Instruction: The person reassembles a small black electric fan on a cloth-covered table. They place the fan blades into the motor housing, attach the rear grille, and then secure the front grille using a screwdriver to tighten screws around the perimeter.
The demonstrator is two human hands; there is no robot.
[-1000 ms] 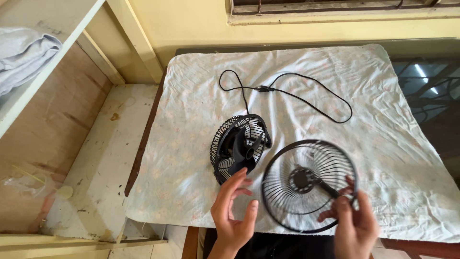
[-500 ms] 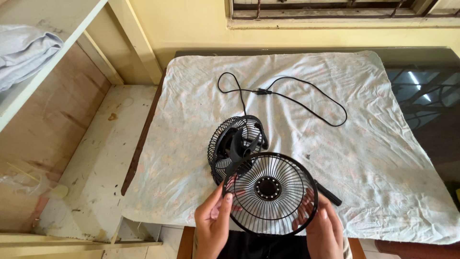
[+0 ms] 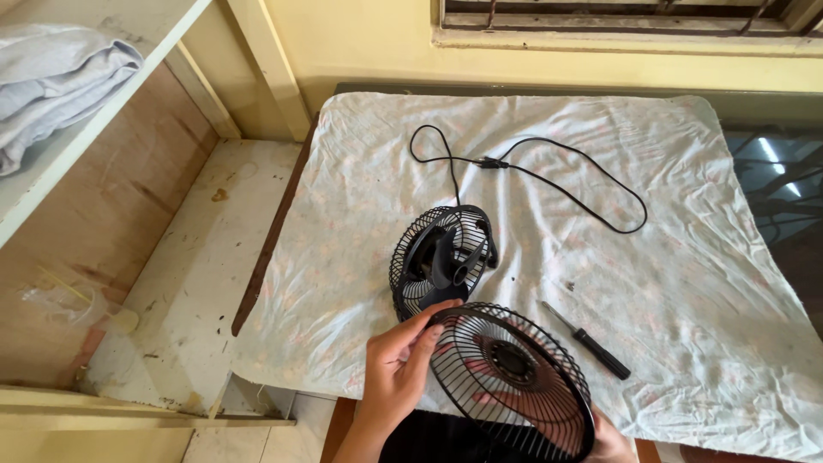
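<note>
A small black fan point(image 3: 441, 261) with its blades bare stands on a pale cloth point(image 3: 686, 180). Its black cord point(image 3: 549, 176) loops away behind it. I hold the fan's round black wire grille point(image 3: 510, 381) tilted in front of the fan. My left hand point(image 3: 396, 369) grips the grille's left rim. My right hand point(image 3: 604, 437) holds it from below and behind, mostly hidden by the wires. A black screwdriver point(image 3: 590, 343) lies on the cloth just right of the grille.
The cloth covers a table below a window sill point(image 3: 626, 39). To the left are a stained lower shelf point(image 3: 197, 257) and an upper shelf holding a folded grey cloth point(image 3: 51, 81). A dark glass surface point(image 3: 780, 171) lies at the right.
The grille has moved left and down toward me, from lying on the cloth to held in both hands. The screwdriver, hidden before, now shows on the cloth.
</note>
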